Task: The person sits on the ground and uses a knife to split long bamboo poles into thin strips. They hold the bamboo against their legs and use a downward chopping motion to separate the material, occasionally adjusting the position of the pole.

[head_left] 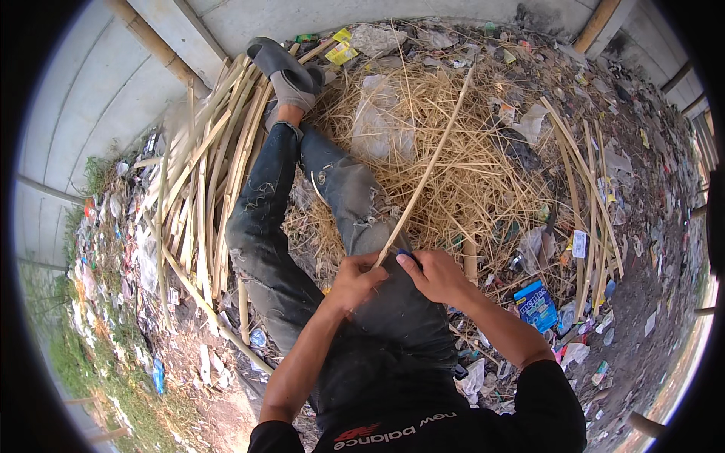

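Observation:
My left hand (pixel 359 283) is closed around the lower end of a long, thin bamboo strip (pixel 432 167), just above my thigh. The strip slants up and away to the right, over a heap of pale shavings (pixel 483 174). Close beside it, my right hand (pixel 438 276) is closed on a small tool with a dark blue handle (pixel 405 254). My thumb lies along this handle, near the strip. Most of the tool is hidden by my fingers, and its working end is too small to make out.
My outstretched legs (pixel 260 226) in torn jeans lie across the ground. Many bamboo strips (pixel 200 189) are stacked at the left, with several more (pixel 591 204) at the right. Litter surrounds them, including a blue packet (pixel 536 306). A pale panel wall (pixel 83 106) stands behind.

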The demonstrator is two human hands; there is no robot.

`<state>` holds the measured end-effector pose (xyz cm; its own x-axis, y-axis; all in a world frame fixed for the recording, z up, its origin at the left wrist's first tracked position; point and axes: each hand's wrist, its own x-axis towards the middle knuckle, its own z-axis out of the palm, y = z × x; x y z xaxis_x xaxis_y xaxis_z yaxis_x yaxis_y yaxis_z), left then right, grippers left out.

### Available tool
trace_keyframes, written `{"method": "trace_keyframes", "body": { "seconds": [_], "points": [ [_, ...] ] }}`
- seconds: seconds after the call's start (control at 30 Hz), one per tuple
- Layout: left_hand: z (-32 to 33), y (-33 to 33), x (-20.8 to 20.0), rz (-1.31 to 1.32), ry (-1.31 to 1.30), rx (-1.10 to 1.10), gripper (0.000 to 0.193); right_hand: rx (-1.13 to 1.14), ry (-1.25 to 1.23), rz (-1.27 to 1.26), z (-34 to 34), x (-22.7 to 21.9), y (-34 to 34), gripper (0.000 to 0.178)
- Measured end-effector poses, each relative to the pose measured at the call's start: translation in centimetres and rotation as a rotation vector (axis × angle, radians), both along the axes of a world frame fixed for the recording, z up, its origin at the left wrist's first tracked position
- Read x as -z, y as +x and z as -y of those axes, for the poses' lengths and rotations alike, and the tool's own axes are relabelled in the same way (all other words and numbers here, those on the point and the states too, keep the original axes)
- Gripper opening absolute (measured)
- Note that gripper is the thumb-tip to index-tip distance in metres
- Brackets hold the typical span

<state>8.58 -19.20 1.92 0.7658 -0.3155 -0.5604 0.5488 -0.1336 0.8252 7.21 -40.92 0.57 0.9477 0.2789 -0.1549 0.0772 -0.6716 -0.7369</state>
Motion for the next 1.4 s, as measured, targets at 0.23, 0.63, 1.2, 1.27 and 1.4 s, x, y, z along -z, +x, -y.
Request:
{"method": "trace_keyframes", "body": {
  "seconds": [0.23, 0.63, 1.2, 1.27, 1.4],
  "points": [
    [-0.7, -0.5, 0.1, 0.048, 0.059, 0.010, 0.029, -0.014, 0.043, 0.060, -1.3, 0.6, -0.5, 0.061],
    [-6.1, -6.0, -1.2, 0.021, 0.121, 0.138, 0.048, 0.352, -0.149, 0.021, 9.6, 4.4, 7.5, 0.065],
    [-1.4, -2.8, 0.7, 0.313, 0.313, 0.114, 0.054, -0.037, -0.093, 0.101, -0.7, 0.5, 0.0, 0.060],
    [-1.4, -3.1, 0.2, 0.338, 0.340, 0.130, 0.054, -0.068, -0.126, 0.087, 0.2, 0.8, 0.6, 0.062],
    [-1.2, -3.3, 0.2, 0.365, 0.326, 0.104, 0.054, -0.171, -0.123, 0.080, -0.5, 0.4, -0.6, 0.065]
  ]
}}
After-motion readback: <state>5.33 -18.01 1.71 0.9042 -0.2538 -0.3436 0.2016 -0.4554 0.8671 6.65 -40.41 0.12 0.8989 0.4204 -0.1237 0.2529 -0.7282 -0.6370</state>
